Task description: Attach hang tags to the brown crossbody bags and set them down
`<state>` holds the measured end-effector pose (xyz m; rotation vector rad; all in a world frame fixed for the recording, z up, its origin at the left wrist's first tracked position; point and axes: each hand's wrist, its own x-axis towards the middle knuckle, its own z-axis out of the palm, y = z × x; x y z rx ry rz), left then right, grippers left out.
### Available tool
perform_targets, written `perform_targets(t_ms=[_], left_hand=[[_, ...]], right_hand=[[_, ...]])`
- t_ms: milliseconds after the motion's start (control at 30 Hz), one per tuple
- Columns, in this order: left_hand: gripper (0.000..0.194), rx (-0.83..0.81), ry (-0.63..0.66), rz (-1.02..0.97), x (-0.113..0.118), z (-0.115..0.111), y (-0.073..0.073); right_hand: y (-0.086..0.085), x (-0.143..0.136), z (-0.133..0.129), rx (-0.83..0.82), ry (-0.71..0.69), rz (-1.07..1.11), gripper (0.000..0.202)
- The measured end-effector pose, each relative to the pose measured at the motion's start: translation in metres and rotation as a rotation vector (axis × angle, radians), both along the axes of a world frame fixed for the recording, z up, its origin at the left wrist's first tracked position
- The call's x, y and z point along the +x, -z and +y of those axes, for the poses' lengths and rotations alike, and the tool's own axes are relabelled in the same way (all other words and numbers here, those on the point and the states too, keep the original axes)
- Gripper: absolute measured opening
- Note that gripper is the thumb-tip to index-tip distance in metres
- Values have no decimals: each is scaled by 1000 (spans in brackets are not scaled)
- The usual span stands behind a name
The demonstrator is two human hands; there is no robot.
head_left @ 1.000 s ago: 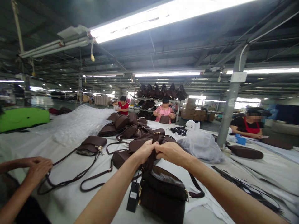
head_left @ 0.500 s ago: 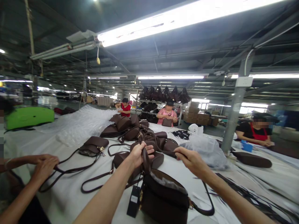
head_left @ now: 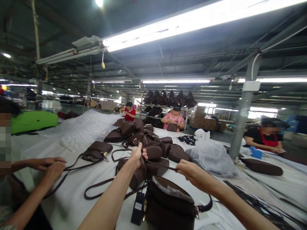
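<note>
A dark brown handbag (head_left: pixel 170 206) stands in front of me on the white-covered table, its top open with clear plastic inside. A black hang tag (head_left: pixel 137 208) dangles at its left side. My left hand (head_left: pixel 137 156) is closed around the bag's strap (head_left: pixel 144 171) above the tag. Pinched in my right hand (head_left: pixel 187 169) is another stretch of strap, running taut between both hands. Behind them lies a heap of brown handbags (head_left: pixel 152 152), partly hidden by my hands. The right end of the strap curves down to a buckle at the bag's side.
At left, a co-worker's hands (head_left: pixel 51 167) rest by the strap of another brown bag (head_left: pixel 97 150). Clear plastic wrap (head_left: pixel 88 126) lies behind it. A plastic bag (head_left: pixel 211 156) and a grey post (head_left: pixel 244 118) stand right. Black straps (head_left: pixel 256 201) lie at lower right.
My left hand has closed from partly spread fingers to a grip on the strap and moved slightly left. My right hand has shifted a little left and down, with the strap still held.
</note>
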<state>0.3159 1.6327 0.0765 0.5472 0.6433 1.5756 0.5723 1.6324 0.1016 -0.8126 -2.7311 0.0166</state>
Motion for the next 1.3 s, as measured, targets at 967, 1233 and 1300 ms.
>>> perform_targets(t_ms=[967, 1233, 1300], left_hand=[[15, 279, 611, 1287, 57, -29, -39], [26, 20, 678, 994, 48, -21, -12], [28, -2, 722, 1015, 50, -20, -9]], right_hand=[[-31, 3, 12, 351, 26, -288, 26], [16, 50, 36, 224, 133, -82, 75], [27, 58, 46, 156, 158, -40, 70]])
